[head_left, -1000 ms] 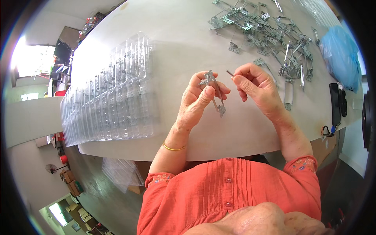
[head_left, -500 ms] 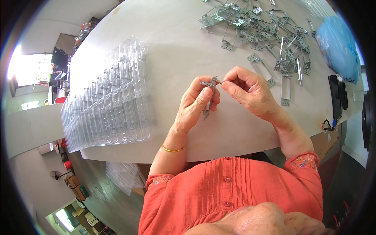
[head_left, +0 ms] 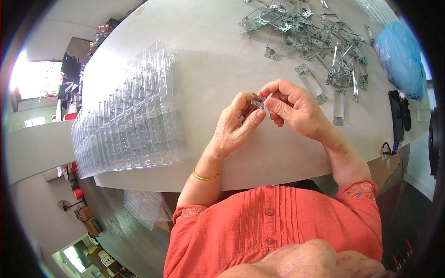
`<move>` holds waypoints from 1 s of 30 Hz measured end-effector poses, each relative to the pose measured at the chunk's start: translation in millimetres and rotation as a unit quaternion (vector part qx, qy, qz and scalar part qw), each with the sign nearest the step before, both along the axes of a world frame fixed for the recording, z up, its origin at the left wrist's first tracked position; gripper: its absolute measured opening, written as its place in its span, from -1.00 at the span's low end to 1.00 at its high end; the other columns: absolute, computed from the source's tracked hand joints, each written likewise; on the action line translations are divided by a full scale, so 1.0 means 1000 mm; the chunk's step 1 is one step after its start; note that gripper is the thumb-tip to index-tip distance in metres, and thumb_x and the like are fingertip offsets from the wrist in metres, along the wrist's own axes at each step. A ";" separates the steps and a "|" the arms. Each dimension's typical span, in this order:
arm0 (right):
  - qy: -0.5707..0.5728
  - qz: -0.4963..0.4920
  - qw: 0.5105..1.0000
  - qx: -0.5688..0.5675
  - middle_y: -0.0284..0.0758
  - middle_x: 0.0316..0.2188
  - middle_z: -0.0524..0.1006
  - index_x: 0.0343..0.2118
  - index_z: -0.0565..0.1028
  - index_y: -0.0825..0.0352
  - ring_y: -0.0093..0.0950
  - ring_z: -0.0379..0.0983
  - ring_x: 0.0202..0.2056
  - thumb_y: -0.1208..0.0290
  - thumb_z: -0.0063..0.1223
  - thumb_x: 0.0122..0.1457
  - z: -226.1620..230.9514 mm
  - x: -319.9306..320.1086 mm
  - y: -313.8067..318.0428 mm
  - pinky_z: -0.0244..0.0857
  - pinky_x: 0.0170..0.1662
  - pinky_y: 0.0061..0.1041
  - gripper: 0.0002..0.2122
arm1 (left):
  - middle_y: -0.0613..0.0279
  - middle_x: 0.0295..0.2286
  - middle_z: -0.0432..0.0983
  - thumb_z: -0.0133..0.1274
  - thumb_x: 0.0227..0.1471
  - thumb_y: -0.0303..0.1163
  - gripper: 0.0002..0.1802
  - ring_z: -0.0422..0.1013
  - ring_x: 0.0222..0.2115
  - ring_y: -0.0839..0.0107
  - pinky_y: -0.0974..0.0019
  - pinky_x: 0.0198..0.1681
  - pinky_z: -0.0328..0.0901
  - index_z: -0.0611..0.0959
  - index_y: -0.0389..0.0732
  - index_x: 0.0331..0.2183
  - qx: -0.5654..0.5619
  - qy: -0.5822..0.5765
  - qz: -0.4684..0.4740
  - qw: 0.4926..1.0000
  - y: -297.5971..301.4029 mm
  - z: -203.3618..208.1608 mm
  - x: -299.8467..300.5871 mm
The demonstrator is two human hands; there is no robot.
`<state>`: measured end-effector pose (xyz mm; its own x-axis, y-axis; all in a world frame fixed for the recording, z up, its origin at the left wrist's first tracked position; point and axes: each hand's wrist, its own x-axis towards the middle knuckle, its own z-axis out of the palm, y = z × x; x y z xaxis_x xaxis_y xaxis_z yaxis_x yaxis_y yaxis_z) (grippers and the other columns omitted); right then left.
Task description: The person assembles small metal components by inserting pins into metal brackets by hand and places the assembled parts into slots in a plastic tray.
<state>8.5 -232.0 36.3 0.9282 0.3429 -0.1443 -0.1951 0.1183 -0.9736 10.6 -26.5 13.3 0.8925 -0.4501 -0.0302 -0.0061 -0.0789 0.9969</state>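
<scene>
A small grey metal bracket (head_left: 257, 104) is up between my two hands, above the middle of the table. My left hand (head_left: 233, 124) pinches it between thumb and fingers. From the other side, the closed thumb and forefinger of my right hand (head_left: 299, 111) meet the same part. Fingers cover most of the bracket, so its full shape is hidden. Beyond my right hand, a heap of similar metal brackets with thin rods (head_left: 301, 34) spreads over the table. A rectangular metal frame (head_left: 311, 83) lies apart from it, closest to that hand.
Stacked clear plastic trays with many slots (head_left: 134, 116) stand on the left of the white table (head_left: 208, 60). At the right are a blue plastic bag (head_left: 402, 58) and a black phone-like object (head_left: 395, 113). More clear trays (head_left: 146, 206) sit below the table edge.
The bracket has turned in my fingers and its lower part no longer hangs below my left hand. My left hand has moved slightly right, bringing both hands closer together.
</scene>
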 end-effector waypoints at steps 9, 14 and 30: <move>-0.134 -0.042 0.986 -0.089 -0.55 -0.47 0.45 -0.24 0.55 0.31 -0.76 0.32 -0.46 0.43 0.08 0.30 -0.018 0.000 0.000 0.23 -0.39 -0.71 -0.92 | 0.37 -0.46 0.44 0.12 0.19 -0.40 -0.71 0.27 -0.47 0.61 0.46 -0.37 0.22 0.54 -0.35 -0.10 0.099 -0.099 -0.020 0.990 -0.003 -0.001 -0.001; -0.075 -0.131 0.988 -0.017 -0.55 -0.48 0.42 -0.23 0.50 0.26 -0.79 0.28 -0.53 0.39 0.02 0.35 -0.007 0.004 -0.008 0.17 -0.51 -0.74 -0.91 | 0.35 -0.47 0.45 0.07 0.23 -0.31 -0.68 0.26 -0.48 0.60 0.46 -0.39 0.21 0.56 -0.34 -0.08 0.083 -0.059 -0.062 0.993 -0.005 0.005 -0.004; -0.029 -0.006 0.995 -0.096 -0.61 -0.57 0.33 -0.27 0.49 0.28 -0.81 0.22 -0.57 0.37 0.02 0.36 -0.003 0.001 -0.001 0.09 -0.55 -0.74 -0.89 | 0.28 -0.45 0.52 -0.06 0.31 -0.14 -0.61 0.24 -0.52 0.61 0.50 -0.43 0.16 0.58 -0.27 -0.08 -0.138 0.120 0.041 0.982 0.005 0.004 0.001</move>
<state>9.6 -232.8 33.6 0.9403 0.3040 -0.1529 -0.1386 -0.0682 -0.9880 11.4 -21.9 17.5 0.9079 -0.3980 -0.1319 0.2277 0.2038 0.9522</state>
